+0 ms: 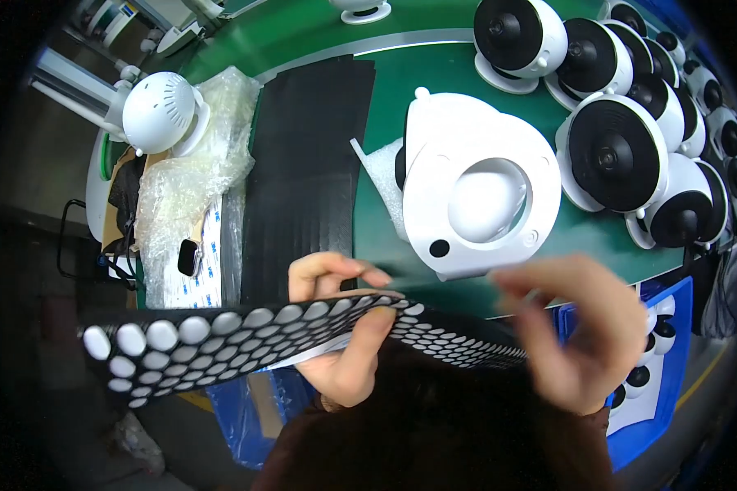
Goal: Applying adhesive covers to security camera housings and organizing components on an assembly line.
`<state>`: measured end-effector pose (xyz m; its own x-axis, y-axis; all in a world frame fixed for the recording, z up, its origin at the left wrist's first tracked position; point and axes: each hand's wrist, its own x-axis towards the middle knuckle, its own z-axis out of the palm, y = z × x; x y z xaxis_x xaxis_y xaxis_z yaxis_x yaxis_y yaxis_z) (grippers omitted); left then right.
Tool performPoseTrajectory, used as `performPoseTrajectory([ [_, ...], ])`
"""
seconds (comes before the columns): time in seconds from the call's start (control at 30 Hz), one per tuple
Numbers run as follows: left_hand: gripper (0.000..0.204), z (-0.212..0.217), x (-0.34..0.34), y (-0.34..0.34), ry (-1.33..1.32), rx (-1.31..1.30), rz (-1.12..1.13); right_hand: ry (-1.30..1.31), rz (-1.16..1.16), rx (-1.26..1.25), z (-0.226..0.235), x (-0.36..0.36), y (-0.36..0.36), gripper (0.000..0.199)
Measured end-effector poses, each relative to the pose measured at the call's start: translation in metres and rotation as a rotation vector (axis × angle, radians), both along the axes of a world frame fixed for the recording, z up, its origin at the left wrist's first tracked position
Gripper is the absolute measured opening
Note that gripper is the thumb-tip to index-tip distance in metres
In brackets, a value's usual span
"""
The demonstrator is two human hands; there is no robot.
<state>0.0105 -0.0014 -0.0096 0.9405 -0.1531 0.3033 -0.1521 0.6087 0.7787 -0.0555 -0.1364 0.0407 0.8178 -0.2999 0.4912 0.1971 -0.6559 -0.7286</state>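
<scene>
Left hand (342, 327) is gripping black sheet (221, 335) of round white pads; blurred right hand (585, 327) is hovering near white dome housing (479, 196).

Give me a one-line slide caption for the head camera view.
Left hand holds a black sheet of round white pads; blurred right hand hovers near an upturned white camera base.

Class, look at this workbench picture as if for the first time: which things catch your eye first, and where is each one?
Nearest the camera, the left hand pinches a black sheet of round white pads that stretches across the lower part of the view, with the blurred right hand beside it. Behind them, in the middle of the green table, lies a white base plate. Rows of black-faced white round devices crowd the upper right.
</scene>
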Motion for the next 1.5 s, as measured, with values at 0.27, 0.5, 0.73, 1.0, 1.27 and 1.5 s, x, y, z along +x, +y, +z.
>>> performPoseTrajectory([
  [0.27, 0.032, -0.007, 0.001, 0.007, -0.202, 0.159, -0.331, 0.078, 0.112, 0.178, -0.009, -0.008, 0.003, 0.015],
  [0.5, 0.026, -0.014, -0.013, -0.003, -0.127, 0.162, -0.145, -0.106, 0.049, 0.131, -0.023, -0.007, 0.005, 0.018],
  [0.73, 0.012, 0.001, -0.026, -0.013, 0.007, 0.334, -0.068, -0.140, -0.079, -0.053, -0.023, -0.011, 0.012, 0.020],
  [1.0, 0.012, -0.016, 0.001, -0.002, -0.909, 0.621, 0.107, -0.169, -0.087, -0.057, -0.030, -0.010, 0.011, 0.021],
  [1.27, 0.013, -0.020, -0.003, -0.001, -0.897, 0.604, 0.117, -0.156, -0.074, 0.028, -0.027, -0.010, 0.014, 0.020],
  [1.5, 0.013, -0.014, -0.009, 0.001, -0.775, 0.678, 0.080, -0.121, -0.053, 0.053, -0.024, -0.008, 0.009, 0.020],
])
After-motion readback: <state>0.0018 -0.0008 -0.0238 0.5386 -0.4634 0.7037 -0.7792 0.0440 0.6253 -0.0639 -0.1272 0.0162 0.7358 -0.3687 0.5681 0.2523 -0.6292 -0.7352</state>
